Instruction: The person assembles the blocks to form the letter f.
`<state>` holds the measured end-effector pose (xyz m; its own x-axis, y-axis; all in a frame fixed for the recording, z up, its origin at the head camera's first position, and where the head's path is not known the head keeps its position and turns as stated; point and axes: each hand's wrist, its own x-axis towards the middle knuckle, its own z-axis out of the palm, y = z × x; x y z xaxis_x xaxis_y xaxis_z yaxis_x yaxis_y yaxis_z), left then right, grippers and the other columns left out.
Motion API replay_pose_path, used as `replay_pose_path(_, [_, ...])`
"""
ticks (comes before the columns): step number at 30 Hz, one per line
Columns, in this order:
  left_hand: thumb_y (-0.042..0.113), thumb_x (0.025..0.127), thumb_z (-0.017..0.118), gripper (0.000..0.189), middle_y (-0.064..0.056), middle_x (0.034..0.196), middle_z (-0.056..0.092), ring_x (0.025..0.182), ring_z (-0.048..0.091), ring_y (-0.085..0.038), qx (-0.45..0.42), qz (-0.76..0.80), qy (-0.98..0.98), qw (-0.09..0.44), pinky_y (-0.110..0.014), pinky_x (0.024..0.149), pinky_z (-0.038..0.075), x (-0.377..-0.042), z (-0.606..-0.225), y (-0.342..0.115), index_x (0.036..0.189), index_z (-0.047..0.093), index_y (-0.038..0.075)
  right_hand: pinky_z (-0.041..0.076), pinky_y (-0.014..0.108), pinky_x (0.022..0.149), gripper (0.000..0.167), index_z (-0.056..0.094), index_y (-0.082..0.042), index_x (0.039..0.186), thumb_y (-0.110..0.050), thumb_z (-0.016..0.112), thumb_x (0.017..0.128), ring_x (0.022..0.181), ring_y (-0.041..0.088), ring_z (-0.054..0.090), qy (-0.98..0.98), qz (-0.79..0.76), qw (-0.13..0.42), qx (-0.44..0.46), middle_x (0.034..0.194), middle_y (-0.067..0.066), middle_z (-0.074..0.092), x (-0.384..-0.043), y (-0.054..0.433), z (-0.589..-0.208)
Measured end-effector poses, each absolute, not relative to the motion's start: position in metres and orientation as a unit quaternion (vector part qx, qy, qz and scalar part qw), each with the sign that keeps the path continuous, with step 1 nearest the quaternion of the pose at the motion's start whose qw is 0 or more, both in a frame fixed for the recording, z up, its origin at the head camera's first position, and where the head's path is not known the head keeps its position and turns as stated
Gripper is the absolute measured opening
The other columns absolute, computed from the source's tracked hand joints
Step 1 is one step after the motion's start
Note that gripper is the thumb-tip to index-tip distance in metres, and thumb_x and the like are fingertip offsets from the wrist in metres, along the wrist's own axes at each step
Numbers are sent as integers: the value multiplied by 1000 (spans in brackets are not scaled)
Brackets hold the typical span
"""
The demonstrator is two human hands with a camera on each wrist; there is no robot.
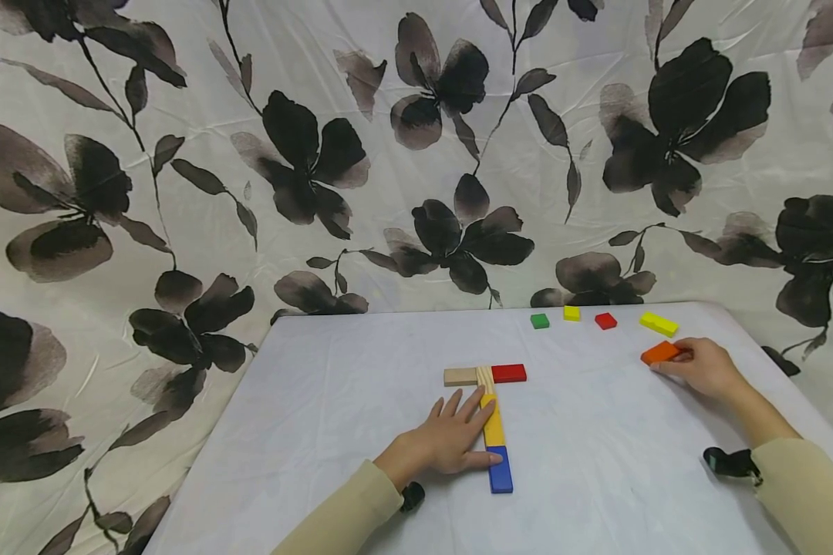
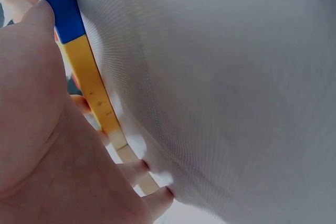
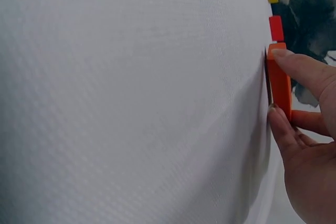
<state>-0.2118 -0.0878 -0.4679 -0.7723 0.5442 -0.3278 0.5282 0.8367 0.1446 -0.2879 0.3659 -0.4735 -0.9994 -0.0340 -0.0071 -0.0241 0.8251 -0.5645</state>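
Note:
My right hand pinches an orange block between thumb and fingers at the table's right side. In the right wrist view the same orange block stands slightly off the white cloth, its shadow beside it. Spread fingers of my left hand rest along a column of flat blocks: a blue block nearest me, a yellow block beyond it, then a pale wood block. At the column's far end a beige block lies to the left and a red block to the right.
Along the far right edge of the white-covered table lie a small green block, a small yellow block, a small red block and a longer yellow block. A flowered cloth hangs behind.

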Motion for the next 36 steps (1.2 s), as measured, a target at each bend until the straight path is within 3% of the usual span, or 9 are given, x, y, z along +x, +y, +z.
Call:
replay_pose_path(8, [79, 93, 42, 93, 0, 174, -1, 157, 10, -37, 284, 25, 940, 185, -61, 122, 17, -211, -467, -88, 166, 14, 27, 57, 48, 82, 72, 46, 29, 127, -25, 78, 91, 91, 39, 58, 951, -306, 6, -39, 110, 38, 60, -288, 353, -471])
replay_pose_path(13, [78, 94, 42, 93, 0, 174, -1, 157, 10, -37, 285, 26, 940, 185, -61, 123, 17, -211, -467, -89, 166, 14, 27, 55, 38, 78, 72, 48, 28, 127, -26, 79, 91, 91, 36, 56, 949, -311, 6, -45, 108, 34, 61, -290, 343, -468])
replay_pose_path(21, [79, 94, 42, 93, -1, 174, 0, 157, 10, -37, 288, 26, 940, 182, -60, 122, 18, -211, -467, -88, 166, 14, 27, 56, 32, 77, 75, 50, 25, 129, -30, 82, 89, 90, 32, 60, 943, -328, 2, -62, 105, 27, 66, -293, 321, -463])
replay_pose_path(28, [78, 94, 43, 93, -1, 174, 1, 157, 10, -37, 285, 26, 940, 183, -61, 122, 17, -210, -465, -87, 166, 15, 26, 51, 17, 71, 70, 53, 23, 128, -26, 83, 88, 91, 30, 60, 931, -352, -12, -98, 104, 24, 66, -294, 297, -455])
replay_pose_path(31, [77, 94, 44, 92, -1, 174, 1, 157, 11, -37, 284, 25, 941, 183, -61, 122, 18, -210, -465, -87, 166, 16, 26, 54, 21, 76, 68, 54, 21, 129, -26, 82, 88, 93, 30, 60, 930, -352, -12, -107, 107, 25, 65, -294, 287, -453])
replay_pose_path(36, [77, 94, 44, 93, -1, 174, 1, 157, 11, -37, 284, 24, 941, 183, -61, 122, 19, -211, -465, -87, 166, 16, 26, 58, 46, 89, 67, 55, 20, 130, -24, 82, 88, 97, 34, 63, 928, -354, -15, -114, 111, 26, 61, -295, 272, -452])
